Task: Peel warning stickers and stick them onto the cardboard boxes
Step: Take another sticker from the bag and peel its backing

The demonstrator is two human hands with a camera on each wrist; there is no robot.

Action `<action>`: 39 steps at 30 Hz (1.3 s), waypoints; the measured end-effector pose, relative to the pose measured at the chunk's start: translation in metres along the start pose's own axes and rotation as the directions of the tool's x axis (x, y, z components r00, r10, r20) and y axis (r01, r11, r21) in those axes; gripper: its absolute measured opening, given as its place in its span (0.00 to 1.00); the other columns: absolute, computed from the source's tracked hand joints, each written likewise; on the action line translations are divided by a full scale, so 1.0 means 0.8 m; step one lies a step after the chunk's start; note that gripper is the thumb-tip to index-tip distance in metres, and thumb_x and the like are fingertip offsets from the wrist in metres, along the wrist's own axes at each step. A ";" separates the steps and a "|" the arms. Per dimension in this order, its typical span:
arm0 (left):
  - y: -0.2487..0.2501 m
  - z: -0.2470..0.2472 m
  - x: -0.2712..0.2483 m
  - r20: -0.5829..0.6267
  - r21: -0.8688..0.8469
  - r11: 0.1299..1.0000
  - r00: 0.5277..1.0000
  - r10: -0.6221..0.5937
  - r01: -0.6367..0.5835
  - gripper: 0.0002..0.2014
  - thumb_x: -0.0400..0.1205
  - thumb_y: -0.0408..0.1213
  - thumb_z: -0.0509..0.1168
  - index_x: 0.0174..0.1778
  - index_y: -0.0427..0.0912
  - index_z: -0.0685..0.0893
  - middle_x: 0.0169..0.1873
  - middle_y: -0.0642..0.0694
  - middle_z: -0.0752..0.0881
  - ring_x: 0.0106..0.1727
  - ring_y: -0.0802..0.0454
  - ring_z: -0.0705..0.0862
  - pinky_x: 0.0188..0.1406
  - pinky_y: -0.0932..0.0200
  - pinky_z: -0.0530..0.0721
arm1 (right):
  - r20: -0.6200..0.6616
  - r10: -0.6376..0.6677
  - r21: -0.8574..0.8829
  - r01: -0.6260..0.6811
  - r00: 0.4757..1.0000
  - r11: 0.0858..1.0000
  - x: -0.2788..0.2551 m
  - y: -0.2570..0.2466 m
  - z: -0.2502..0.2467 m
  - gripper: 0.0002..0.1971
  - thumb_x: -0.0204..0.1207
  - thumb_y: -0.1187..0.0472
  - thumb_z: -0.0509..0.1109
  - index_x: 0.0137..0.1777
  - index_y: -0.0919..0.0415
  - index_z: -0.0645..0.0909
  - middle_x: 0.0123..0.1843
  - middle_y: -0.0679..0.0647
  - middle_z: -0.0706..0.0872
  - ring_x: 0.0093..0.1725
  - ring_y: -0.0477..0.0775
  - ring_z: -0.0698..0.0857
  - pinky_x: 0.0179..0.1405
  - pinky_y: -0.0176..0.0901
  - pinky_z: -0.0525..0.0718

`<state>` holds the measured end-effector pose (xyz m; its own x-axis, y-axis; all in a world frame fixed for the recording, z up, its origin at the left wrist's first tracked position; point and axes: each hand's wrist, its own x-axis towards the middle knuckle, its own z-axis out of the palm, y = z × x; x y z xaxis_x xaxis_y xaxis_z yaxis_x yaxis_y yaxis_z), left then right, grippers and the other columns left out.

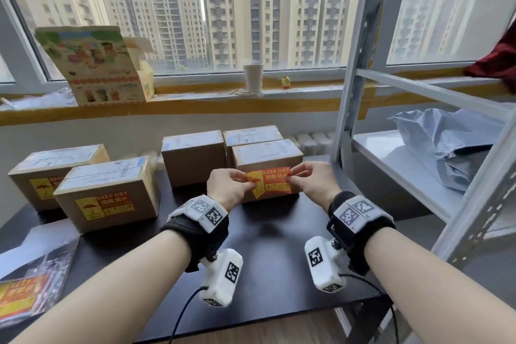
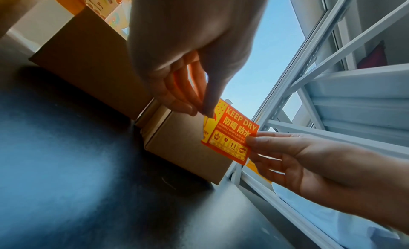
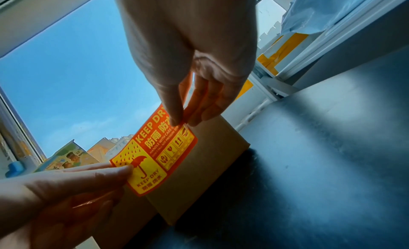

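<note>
An orange and yellow "KEEP DRY" sticker (image 1: pixel 268 182) is stretched between both hands in front of a cardboard box (image 1: pixel 268 151) on the black table (image 1: pixel 265 246). My left hand (image 1: pixel 234 184) pinches its yellow left end; my right hand (image 1: pixel 306 179) pinches its upper right corner. In the left wrist view the sticker (image 2: pixel 230 136) hangs just off the box's front face (image 2: pixel 181 147). The right wrist view shows the sticker (image 3: pixel 155 153) over the box (image 3: pixel 205 165). I cannot tell if it touches the cardboard.
Two boxes (image 1: pixel 109 193) (image 1: pixel 53 170) at the left carry stickers; two plain ones (image 1: pixel 192 159) (image 1: pixel 251 134) stand behind. A bag of stickers (image 1: pixel 25 288) lies front left. A grey metal shelf (image 1: pixel 418 170) rises at the right. A paper cup (image 1: pixel 253 77) sits on the sill.
</note>
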<state>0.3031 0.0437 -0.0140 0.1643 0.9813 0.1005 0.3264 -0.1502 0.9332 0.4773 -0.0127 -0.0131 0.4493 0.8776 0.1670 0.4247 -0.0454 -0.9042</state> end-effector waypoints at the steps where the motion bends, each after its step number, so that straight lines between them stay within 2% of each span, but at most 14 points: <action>1: -0.001 0.002 0.002 -0.012 0.006 1.000 1.000 0.002 -0.002 0.08 0.65 0.33 0.81 0.35 0.42 0.88 0.34 0.42 0.89 0.35 0.51 0.85 0.41 0.57 0.84 | -0.009 -0.002 -0.016 0.002 1.000 1.000 0.004 0.002 0.002 0.13 0.66 0.69 0.78 0.29 0.51 0.81 0.34 0.55 0.87 0.39 0.56 0.86 0.49 0.52 0.88; 3: -0.005 0.006 0.007 -0.037 0.001 1.000 0.999 0.000 0.000 0.12 0.63 0.31 0.82 0.36 0.42 0.86 0.32 0.44 0.88 0.36 0.50 0.86 0.42 0.57 0.85 | -0.022 0.003 -0.037 -0.004 1.000 0.999 0.012 0.006 0.003 0.13 0.66 0.68 0.79 0.29 0.51 0.81 0.33 0.54 0.87 0.38 0.56 0.86 0.48 0.51 0.89; 6: -0.010 0.008 0.012 -0.093 0.034 0.999 0.996 0.009 -0.006 0.12 0.63 0.34 0.83 0.31 0.45 0.84 0.29 0.49 0.87 0.35 0.52 0.85 0.43 0.59 0.85 | -0.027 0.020 -0.045 -0.021 0.999 0.999 0.018 0.013 0.006 0.12 0.64 0.66 0.80 0.29 0.51 0.82 0.36 0.57 0.89 0.40 0.58 0.90 0.50 0.54 0.89; 9: -0.015 0.011 0.014 -0.152 0.075 0.997 0.988 0.020 -0.009 0.11 0.62 0.40 0.83 0.30 0.45 0.86 0.29 0.50 0.87 0.34 0.53 0.84 0.43 0.59 0.84 | -0.042 0.012 -0.077 -0.015 0.999 0.997 0.021 0.018 0.009 0.09 0.64 0.63 0.81 0.31 0.52 0.83 0.37 0.54 0.89 0.41 0.54 0.88 0.51 0.50 0.88; 12: -0.020 0.015 0.014 -0.194 0.079 0.997 0.981 0.011 0.004 0.12 0.62 0.43 0.82 0.31 0.44 0.87 0.31 0.48 0.89 0.37 0.50 0.87 0.45 0.55 0.87 | -0.078 -0.007 -0.106 -0.001 0.997 0.994 0.021 0.023 0.011 0.06 0.64 0.61 0.81 0.35 0.54 0.86 0.37 0.51 0.88 0.42 0.49 0.86 0.52 0.44 0.86; 14: -0.020 0.017 0.013 -0.214 0.072 0.997 0.977 0.002 0.013 0.12 0.62 0.44 0.82 0.30 0.44 0.87 0.32 0.47 0.89 0.39 0.49 0.88 0.46 0.53 0.88 | -0.090 -0.018 -0.123 0.007 0.996 0.992 0.022 0.024 0.013 0.05 0.65 0.60 0.81 0.38 0.55 0.88 0.39 0.52 0.89 0.42 0.48 0.86 0.52 0.43 0.85; 17: -0.020 0.020 0.011 -0.238 0.080 0.997 0.971 0.007 0.013 0.11 0.63 0.44 0.82 0.31 0.45 0.87 0.32 0.47 0.89 0.39 0.49 0.88 0.45 0.54 0.87 | -0.105 -0.030 -0.137 0.015 0.994 0.990 0.024 0.026 0.015 0.05 0.65 0.58 0.80 0.39 0.56 0.89 0.41 0.53 0.91 0.44 0.50 0.87 0.53 0.43 0.85; 22: -0.018 0.027 0.011 -0.276 0.062 0.998 0.961 0.003 0.015 0.11 0.64 0.44 0.81 0.32 0.44 0.87 0.32 0.48 0.88 0.39 0.50 0.87 0.43 0.57 0.85 | -0.126 -0.031 -0.138 0.014 0.992 0.990 0.028 0.032 0.018 0.05 0.64 0.55 0.81 0.35 0.51 0.86 0.39 0.51 0.91 0.44 0.52 0.89 0.53 0.48 0.86; 26: -0.020 0.030 0.011 -0.295 0.060 0.998 0.956 -0.002 0.020 0.11 0.65 0.45 0.81 0.32 0.44 0.87 0.32 0.48 0.88 0.39 0.49 0.87 0.44 0.56 0.86 | -0.129 -0.026 -0.131 0.009 0.991 0.991 0.031 0.036 0.020 0.06 0.63 0.54 0.81 0.35 0.51 0.87 0.38 0.51 0.91 0.43 0.52 0.89 0.52 0.50 0.87; 33: -0.020 0.034 0.014 -0.314 0.089 0.996 0.949 0.006 0.024 0.11 0.65 0.46 0.80 0.30 0.46 0.86 0.31 0.49 0.87 0.38 0.49 0.86 0.39 0.60 0.82 | -0.124 -0.050 -0.188 0.026 0.991 0.982 0.032 0.037 0.018 0.04 0.67 0.54 0.78 0.37 0.49 0.86 0.41 0.49 0.91 0.46 0.51 0.88 0.52 0.44 0.85; 39: -0.022 0.037 0.017 -0.330 0.123 0.992 0.944 0.019 0.023 0.12 0.66 0.47 0.80 0.30 0.45 0.86 0.29 0.50 0.87 0.38 0.49 0.86 0.38 0.59 0.81 | -0.138 -0.057 -0.254 0.020 0.989 0.967 0.032 0.034 0.018 0.06 0.68 0.53 0.77 0.42 0.53 0.88 0.44 0.52 0.91 0.47 0.53 0.87 0.50 0.41 0.83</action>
<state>0.3267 0.0560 -0.0393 -0.1456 0.9630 0.2266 0.4421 -0.1415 0.8857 0.4894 0.0155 -0.0390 0.5285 0.8046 0.2708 0.6196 -0.1476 -0.7709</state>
